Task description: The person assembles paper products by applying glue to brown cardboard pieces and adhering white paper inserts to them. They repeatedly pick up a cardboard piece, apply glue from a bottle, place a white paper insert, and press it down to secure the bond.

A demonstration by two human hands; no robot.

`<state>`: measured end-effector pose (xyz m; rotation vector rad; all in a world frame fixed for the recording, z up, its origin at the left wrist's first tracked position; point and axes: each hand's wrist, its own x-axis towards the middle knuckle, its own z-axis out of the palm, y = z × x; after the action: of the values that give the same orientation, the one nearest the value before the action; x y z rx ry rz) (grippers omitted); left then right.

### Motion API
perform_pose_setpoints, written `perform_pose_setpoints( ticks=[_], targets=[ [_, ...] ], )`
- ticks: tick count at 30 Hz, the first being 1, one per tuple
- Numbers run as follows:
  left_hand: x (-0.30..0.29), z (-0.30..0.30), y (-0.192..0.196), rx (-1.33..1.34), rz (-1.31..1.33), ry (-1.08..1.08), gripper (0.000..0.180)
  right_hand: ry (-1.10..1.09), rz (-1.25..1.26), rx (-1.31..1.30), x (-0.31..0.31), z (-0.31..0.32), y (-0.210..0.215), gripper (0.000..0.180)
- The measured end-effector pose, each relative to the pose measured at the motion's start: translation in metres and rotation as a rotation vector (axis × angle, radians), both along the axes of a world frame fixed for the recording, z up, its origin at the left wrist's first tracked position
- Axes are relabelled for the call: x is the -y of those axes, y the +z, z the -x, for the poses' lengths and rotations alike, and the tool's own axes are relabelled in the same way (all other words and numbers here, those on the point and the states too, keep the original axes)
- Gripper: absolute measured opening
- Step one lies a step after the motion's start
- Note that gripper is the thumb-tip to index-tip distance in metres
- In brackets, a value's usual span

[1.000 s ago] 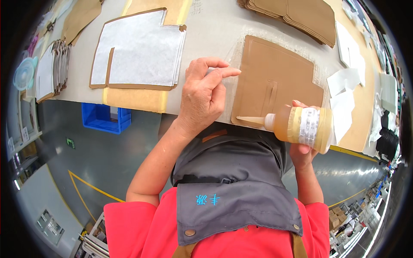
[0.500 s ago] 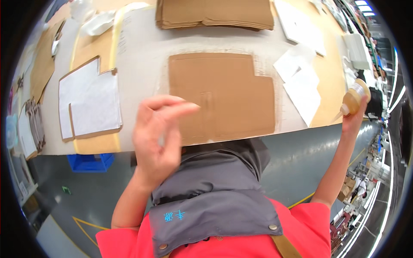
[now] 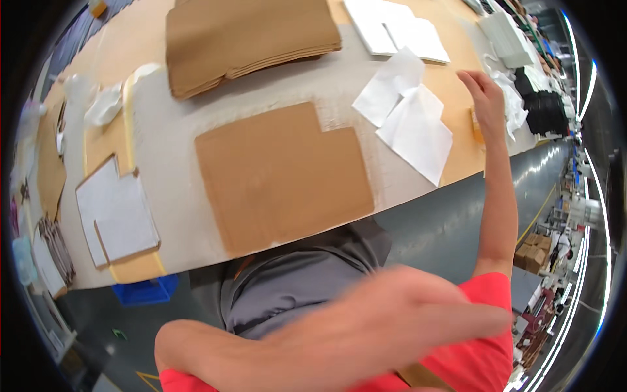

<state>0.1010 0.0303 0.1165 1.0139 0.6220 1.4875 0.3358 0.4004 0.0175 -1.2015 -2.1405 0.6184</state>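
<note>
My left hand (image 3: 418,313) is raised close to the camera and reaches across my body to the right. Motion smears it, so its finger pose is unclear. Over the table's right side, my right hand (image 3: 485,98) has its fingers bent together; whatever they may hold is hidden. A bottle with amber contents (image 3: 477,125) shows beside that wrist, partly covered by it. In front of me lies a flat brown notched panel (image 3: 281,176), its surface looking even and slightly marked.
A stack of brown sheets (image 3: 251,39) is at the far side. White cut pieces (image 3: 418,130) lie right of the panel, and a white notched piece on brown backing (image 3: 117,212) lies left. A blue crate (image 3: 145,291) is below the table's edge.
The bottle, held tilted in my right hand before, now shows beside the wrist, away from the fingers. My left hand has left the panel and risen toward the camera. The view has turned.
</note>
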Motion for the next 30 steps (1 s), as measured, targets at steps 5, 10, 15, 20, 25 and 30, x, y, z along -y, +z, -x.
perform_pose_setpoints(
  ticks=[5,10,15,20,25,30],
  targets=[
    [-0.014,0.056,-0.039,-0.498,0.3,0.098,0.04,-0.1,-0.114,-0.05,-0.005,0.025,0.0,0.03],
    [-0.03,0.068,-0.068,-0.709,0.282,0.344,0.029,0.004,-0.231,0.005,0.058,0.059,0.018,0.049],
    [-0.058,0.043,-0.08,-0.492,0.309,0.251,0.04,0.377,-0.814,-0.029,0.136,0.073,0.021,0.06],
    [-0.063,0.007,-0.086,0.096,0.531,-0.085,0.037,0.445,-0.877,-0.181,0.158,0.065,0.0,0.073],
    [-0.059,-0.003,-0.093,0.357,0.713,-0.175,0.039,0.431,-0.932,-0.247,0.164,0.055,-0.013,0.071],
    [-0.05,0.0,-0.098,0.611,0.695,-0.268,0.038,0.432,-0.897,-0.33,0.166,0.058,-0.013,0.075]
  ],
)
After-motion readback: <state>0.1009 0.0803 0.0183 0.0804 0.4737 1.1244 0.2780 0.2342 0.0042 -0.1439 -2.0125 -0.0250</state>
